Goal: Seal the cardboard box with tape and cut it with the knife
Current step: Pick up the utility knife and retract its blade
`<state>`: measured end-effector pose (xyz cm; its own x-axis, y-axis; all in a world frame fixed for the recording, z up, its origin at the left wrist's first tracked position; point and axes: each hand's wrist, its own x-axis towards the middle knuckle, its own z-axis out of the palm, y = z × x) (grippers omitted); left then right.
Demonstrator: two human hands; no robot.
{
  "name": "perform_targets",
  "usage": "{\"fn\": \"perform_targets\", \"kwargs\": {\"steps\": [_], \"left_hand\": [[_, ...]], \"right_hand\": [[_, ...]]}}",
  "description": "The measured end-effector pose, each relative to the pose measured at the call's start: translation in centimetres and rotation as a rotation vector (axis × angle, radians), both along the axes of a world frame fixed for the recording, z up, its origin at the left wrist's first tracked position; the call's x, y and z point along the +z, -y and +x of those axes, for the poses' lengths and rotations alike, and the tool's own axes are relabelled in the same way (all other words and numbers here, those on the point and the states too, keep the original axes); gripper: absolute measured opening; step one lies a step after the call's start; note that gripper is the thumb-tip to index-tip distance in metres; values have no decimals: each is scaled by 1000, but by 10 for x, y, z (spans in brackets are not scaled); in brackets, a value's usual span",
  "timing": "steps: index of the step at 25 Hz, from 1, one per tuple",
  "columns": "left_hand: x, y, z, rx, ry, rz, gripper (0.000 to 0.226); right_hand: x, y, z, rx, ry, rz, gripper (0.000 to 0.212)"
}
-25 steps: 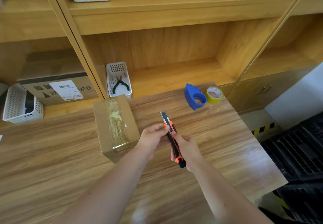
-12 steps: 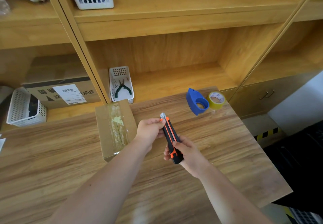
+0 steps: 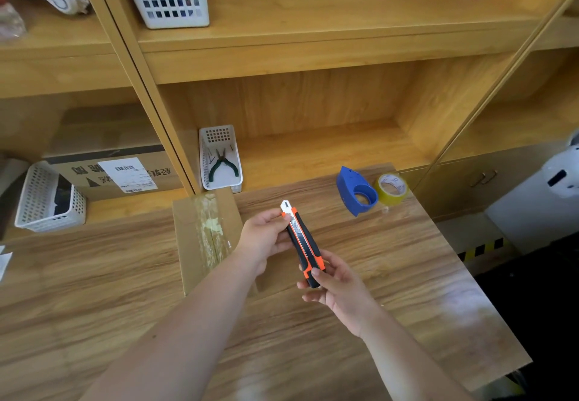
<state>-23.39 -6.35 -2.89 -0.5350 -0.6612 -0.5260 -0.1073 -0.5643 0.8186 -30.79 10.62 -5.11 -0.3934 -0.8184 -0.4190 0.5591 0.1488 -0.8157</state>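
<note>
A small cardboard box (image 3: 200, 237) sits on the wooden table (image 3: 391, 291), with clear tape running along its top seam. Just right of it I hold a black-and-orange utility knife (image 3: 302, 241) in both hands above the table. My right hand (image 3: 340, 288) grips the rear of its handle. My left hand (image 3: 266, 237) pinches the front end, near the short blade tip that sticks out. A blue tape dispenser (image 3: 355, 192) and a yellowish roll of tape (image 3: 391, 189) stand at the table's far right corner.
Wooden shelving stands behind the table. A white basket with pliers (image 3: 221, 162) sits on the shelf just behind the box. A larger labelled carton (image 3: 116, 172) and another white basket (image 3: 50, 198) lie at left. The table's right edge (image 3: 488, 284) drops to the floor.
The view has tilted upward, so the scene sits lower in frame. Both hands keep hold of the knife; the blade tip now shows past the handle's front.
</note>
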Motion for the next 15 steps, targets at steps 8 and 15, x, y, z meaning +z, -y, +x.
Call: {"fn": "perform_targets", "kwargs": {"steps": [8, 15], "left_hand": [[-14, -5, -19, 24, -33, 107, 32], [-21, 9, -50, 24, -33, 153, 31]], "right_hand": [[-10, 12, -14, -87, 34, -34, 33], [-16, 29, -42, -96, -142, 74, 43]]}}
